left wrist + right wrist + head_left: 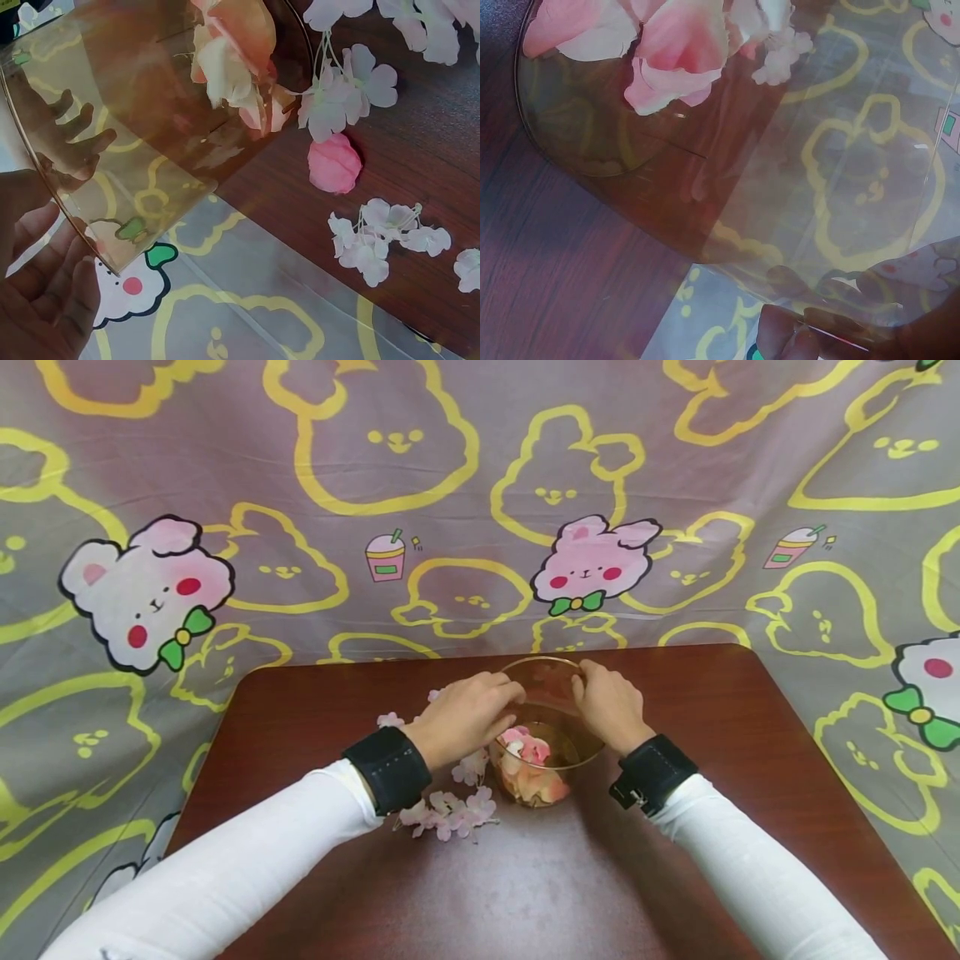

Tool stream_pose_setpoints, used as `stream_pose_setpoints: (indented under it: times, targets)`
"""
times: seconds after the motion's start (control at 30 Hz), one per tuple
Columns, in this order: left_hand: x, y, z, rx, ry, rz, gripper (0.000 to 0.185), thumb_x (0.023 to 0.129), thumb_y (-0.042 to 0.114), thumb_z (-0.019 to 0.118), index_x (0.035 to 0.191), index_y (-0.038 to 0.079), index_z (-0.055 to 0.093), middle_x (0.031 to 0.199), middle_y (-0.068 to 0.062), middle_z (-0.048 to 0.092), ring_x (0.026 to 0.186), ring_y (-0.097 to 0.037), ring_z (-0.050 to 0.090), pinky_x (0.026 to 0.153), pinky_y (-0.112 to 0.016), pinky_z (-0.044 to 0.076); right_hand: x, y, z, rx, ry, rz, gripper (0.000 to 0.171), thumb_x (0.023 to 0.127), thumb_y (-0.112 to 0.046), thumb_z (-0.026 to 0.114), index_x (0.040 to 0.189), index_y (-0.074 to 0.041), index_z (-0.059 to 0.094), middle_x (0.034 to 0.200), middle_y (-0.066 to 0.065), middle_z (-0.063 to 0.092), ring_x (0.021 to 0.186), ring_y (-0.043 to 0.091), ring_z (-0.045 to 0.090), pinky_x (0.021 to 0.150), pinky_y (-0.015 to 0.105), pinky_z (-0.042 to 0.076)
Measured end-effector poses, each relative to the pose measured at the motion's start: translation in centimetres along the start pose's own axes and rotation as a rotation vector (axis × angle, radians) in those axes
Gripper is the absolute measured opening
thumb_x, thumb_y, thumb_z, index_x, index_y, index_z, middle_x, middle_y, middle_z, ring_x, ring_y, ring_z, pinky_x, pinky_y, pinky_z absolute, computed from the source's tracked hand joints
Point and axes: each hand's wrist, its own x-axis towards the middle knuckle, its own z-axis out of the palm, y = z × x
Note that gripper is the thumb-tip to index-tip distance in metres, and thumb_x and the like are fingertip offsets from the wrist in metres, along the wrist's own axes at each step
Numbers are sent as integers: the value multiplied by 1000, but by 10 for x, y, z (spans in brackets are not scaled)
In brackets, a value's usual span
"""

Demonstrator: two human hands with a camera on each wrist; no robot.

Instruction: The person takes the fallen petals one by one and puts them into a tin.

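Note:
A clear amber-tinted glass bowl with a thin gold rim holds pink and peach artificial petals. At its left rim is my left hand, its fingers bent over the edge; in the left wrist view the rim runs across those fingers. My right hand grips the opposite rim, thumb and fingers on either side of the glass; its fingertips show in the right wrist view. Whether the bowl's base touches the table cannot be made out.
Pale pink blossom sprigs lie on the table left of the bowl, some partly behind my left forearm. A bright pink bud lies among them. The dark red-brown table ends at a patterned grey cloth with yellow outlines.

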Motion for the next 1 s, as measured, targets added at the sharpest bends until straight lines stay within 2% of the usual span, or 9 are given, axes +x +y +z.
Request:
stream_pose_setpoints:
  times: [0.27,0.5,0.63,0.77,0.9,1.0]
  targets:
    - [-1,-4,-6,1,11,-59,20,95,18,70,114,10,69,108,-5,71,98,-20,66,84,-35,58,-1,-1,-1,-3,-5,-1,20,104,-25,49,97,-9,60,70,6,52,65,27,57,51,34,34]
    - [-2,-14,-10,82,152,-143,18,96,20,68,108,8,71,97,-6,72,88,-22,68,77,-37,58,-2,0,-1,6,-4,-6,21,105,-25,49,97,-9,60,70,6,52,63,26,56,51,34,33]
    - [-4,-24,-7,105,199,-205,15,95,19,67,104,8,71,94,-7,72,85,-23,69,72,-38,58,-2,0,-1,7,-5,-3,21,105,-24,50,98,-8,60,70,6,51,63,26,55,51,33,33]
    - [-7,-35,0,151,170,-227,14,96,19,65,100,7,70,90,-8,70,82,-26,70,68,-41,58,-1,1,-1,5,-8,3,20,104,-24,50,98,-8,61,71,7,53,65,27,57,51,34,34]
    - [-11,-44,13,204,74,-200,14,95,18,65,100,5,70,89,-10,68,83,-28,69,68,-42,58,-2,1,-1,7,-8,-2,21,104,-25,49,98,-8,61,71,7,53,64,27,57,51,34,34]
    - [-14,-49,23,206,20,-185,15,94,18,66,100,5,70,90,-11,67,84,-29,68,70,-43,58,-2,0,-2,7,-6,-5,21,105,-25,49,98,-8,60,71,7,52,64,27,56,51,34,33]
